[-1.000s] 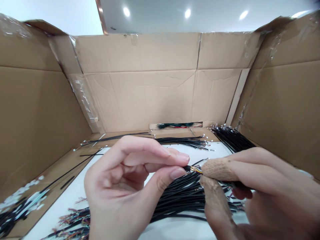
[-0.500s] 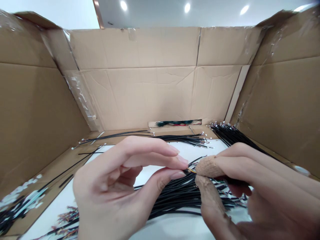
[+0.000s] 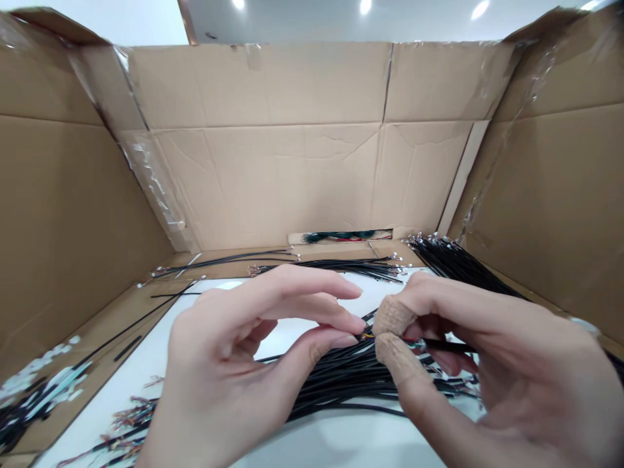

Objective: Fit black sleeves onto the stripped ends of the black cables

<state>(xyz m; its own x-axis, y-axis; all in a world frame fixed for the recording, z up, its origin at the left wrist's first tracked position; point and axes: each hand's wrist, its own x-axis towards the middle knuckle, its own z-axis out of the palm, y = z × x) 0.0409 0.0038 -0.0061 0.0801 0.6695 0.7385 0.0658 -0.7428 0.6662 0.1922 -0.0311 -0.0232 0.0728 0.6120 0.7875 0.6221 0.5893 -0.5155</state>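
Head view: on the white table (image 3: pixel 316 445), black cables (image 3: pixel 336 389) are laid alongside one another, apparently for order. Above them, by left hand (image 3: pixel 234 364) and right hand (image 3: pixel 526 370), both closed in a pinch, thin coloured wires (image 3: pixel 368 337) are gripped, probably for steadiness; their long axis is set crosswise, a black sheath (image 3: pixel 449 346) directed rightward.

Place: workbench, apparently for cable assembly
Enclosure: cardboard walls (image 3: pixel 292 169), left, right, far
Stock: black cable bundles (image 3: pixel 341 383)
Overhead: ceiling spotlights (image 3: pixel 365 6)
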